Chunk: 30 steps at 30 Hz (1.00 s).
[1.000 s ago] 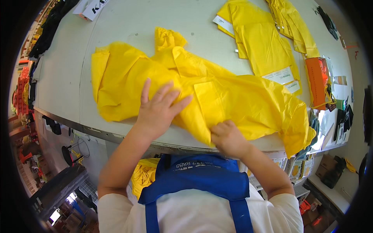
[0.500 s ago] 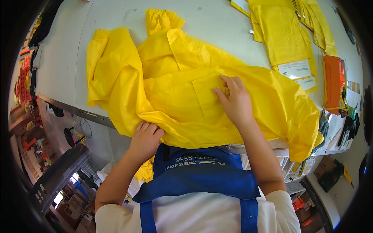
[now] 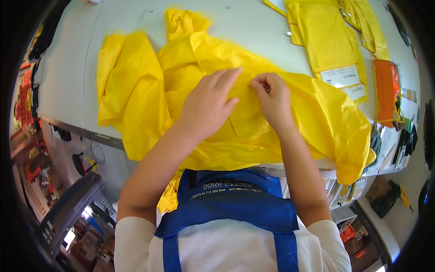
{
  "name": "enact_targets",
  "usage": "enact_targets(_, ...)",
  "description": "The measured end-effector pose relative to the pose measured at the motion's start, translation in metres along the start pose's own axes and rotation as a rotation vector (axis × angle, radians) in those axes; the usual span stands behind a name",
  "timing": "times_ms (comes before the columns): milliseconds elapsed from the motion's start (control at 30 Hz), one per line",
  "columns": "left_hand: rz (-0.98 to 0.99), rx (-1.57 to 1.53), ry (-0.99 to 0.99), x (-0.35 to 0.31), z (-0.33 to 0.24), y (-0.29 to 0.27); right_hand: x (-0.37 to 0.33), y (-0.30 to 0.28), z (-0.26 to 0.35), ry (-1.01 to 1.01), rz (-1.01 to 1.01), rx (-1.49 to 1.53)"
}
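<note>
A crumpled shiny yellow garment (image 3: 312,115) lies across the table in front of me, with a gathered end (image 3: 181,22) at its far side. Over its middle, my left hand (image 3: 210,102) is open with fingers stretched out, covering much of the pocket there. Close by on the right, my right hand (image 3: 274,95) is closed in a pinch, thumb and forefinger together just above the cloth near the pocket's corner. Whatever sits between those fingertips, if anything, is too small to make out.
Flat folded yellow garments (image 3: 324,36) with white labels lie at the far right of the pale table (image 3: 127,16). Beside them is an orange packet (image 3: 385,93). A blue apron (image 3: 226,211) hangs between me and the table's front edge.
My left hand has left the garment's near left edge and reached forward and right to its middle, fingers now straight. My right hand's fingers have closed into a pinch at nearly the same spot.
</note>
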<state>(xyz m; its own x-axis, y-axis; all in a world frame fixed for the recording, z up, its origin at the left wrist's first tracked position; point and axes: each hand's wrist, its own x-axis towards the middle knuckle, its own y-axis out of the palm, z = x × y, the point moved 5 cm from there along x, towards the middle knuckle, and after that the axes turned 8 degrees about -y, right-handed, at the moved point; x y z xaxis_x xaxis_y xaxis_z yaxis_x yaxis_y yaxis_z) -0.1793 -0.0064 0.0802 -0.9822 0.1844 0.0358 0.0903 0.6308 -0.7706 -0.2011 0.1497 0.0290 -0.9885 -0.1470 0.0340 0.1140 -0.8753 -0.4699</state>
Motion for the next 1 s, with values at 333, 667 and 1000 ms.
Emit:
enact_targets(333,0.195,-0.061,-0.083,0.034,0.02,0.056,-0.205,-0.382,-0.139,0.415,-1.079,-0.325)
enact_targets(667,0.169,0.195,-0.063,0.03,0.0,0.05,-0.21,-0.363,-0.156,0.163,-0.573,-1.247)
enact_targets(1000,0.15,0.126,-0.171,0.011,0.021,0.058,-0.184,-0.26,-0.071,0.444,0.386,0.049)
